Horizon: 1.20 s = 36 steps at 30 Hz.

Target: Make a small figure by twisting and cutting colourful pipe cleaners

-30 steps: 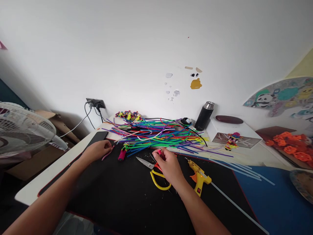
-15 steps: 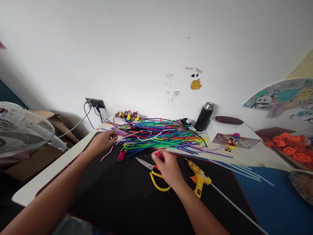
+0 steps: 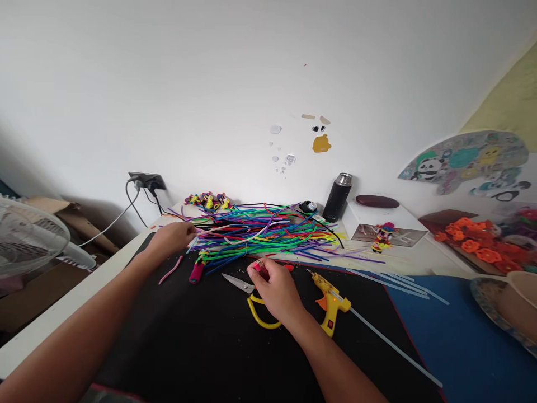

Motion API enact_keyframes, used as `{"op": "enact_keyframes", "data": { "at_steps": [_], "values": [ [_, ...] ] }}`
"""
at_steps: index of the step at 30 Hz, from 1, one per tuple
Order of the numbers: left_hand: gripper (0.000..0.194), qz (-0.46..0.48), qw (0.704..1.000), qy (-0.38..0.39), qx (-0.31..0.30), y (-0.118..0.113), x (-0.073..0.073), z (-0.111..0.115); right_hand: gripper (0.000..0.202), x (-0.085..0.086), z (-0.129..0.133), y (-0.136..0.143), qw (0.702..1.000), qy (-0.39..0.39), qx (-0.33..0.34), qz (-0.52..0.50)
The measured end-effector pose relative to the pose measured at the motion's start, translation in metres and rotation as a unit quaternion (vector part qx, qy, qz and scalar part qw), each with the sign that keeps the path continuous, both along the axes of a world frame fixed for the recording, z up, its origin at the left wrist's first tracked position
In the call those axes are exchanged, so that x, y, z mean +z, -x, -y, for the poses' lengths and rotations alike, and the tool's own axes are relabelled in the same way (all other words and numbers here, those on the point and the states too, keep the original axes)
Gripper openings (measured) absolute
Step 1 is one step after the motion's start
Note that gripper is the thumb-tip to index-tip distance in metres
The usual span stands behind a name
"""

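Clearly, the right fingers (image 3: 259,281) clamp a small bright-pink piece (image 3: 257,267); whether the left fingers (image 3: 190,230) are closed, I cannot tell.

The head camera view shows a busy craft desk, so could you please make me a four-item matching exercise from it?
Column one:
1. Left hand
2. Right hand
3. Hot glue gun
4. Vacuum flask

Column two:
A. Yellow, with an orange trigger
B. Holding a small pink piece
C. Black, with a silvery lid
D. At the left edge of the pipe cleaner heap

Right pairs: 1-D, 2-B, 3-A, 4-C
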<state>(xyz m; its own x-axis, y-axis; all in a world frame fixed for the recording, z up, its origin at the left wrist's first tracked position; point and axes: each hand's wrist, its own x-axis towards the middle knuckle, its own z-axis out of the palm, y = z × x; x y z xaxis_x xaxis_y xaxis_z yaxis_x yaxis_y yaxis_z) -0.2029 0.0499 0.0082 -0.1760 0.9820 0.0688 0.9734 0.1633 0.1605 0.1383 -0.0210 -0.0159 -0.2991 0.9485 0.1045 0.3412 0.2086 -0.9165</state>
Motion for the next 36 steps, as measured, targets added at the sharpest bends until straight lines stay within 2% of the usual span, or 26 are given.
{"op": "enact_keyframes", "data": {
  "at_steps": [7, 9, 11, 13, 16, 18, 22, 25, 31, 36],
  "values": [
    [0.043, 0.073, 0.996, -0.029, 0.032, 0.012, 0.03, 0.032, 0.015, 0.001, 0.001, 0.002, 1.0, 0.007, 0.003, -0.015],
    [0.044, 0.169, 0.981, -0.065, 0.067, 0.008, 0.032, 0.042, 0.014, 0.0, 0.002, 0.003, 1.0, 0.013, 0.006, -0.028],
    [0.051, 0.281, 0.954, -0.096, 0.048, -0.003, 0.033, 0.047, 0.013, -0.001, 0.002, 0.004, 0.999, 0.023, 0.007, -0.042],
    [0.058, 0.376, 0.923, -0.081, 0.013, -0.021, 0.034, 0.048, 0.014, -0.003, 0.0, 0.004, 0.997, 0.03, 0.003, -0.065],
    [0.059, 0.434, 0.898, -0.028, -0.068, -0.055, 0.037, 0.045, 0.02, -0.008, -0.007, 0.003, 0.991, 0.036, -0.028, -0.126],
    [0.057, 0.487, 0.868, -0.002, -0.095, -0.079, 0.038, 0.041, 0.028, -0.011, -0.014, 0.0, 0.98, 0.055, -0.062, -0.18],
    [0.055, 0.5, 0.857, 0.029, -0.121, -0.115, 0.033, 0.031, 0.043, -0.011, -0.026, -0.007, 0.932, 0.151, -0.097, -0.314],
    [0.049, 0.507, 0.848, 0.059, -0.143, -0.126, 0.024, 0.024, 0.052, -0.008, -0.032, -0.012, 0.904, 0.172, -0.117, -0.373],
    [0.038, 0.51, 0.84, 0.103, -0.153, -0.119, 0.008, 0.026, 0.055, -0.007, -0.037, -0.017, 0.892, 0.167, -0.159, -0.389],
    [0.036, 0.56, 0.817, 0.089, -0.105, -0.111, 0.009, 0.033, 0.053, -0.006, -0.034, -0.016, 0.891, 0.174, -0.153, -0.39]
  ]
}}
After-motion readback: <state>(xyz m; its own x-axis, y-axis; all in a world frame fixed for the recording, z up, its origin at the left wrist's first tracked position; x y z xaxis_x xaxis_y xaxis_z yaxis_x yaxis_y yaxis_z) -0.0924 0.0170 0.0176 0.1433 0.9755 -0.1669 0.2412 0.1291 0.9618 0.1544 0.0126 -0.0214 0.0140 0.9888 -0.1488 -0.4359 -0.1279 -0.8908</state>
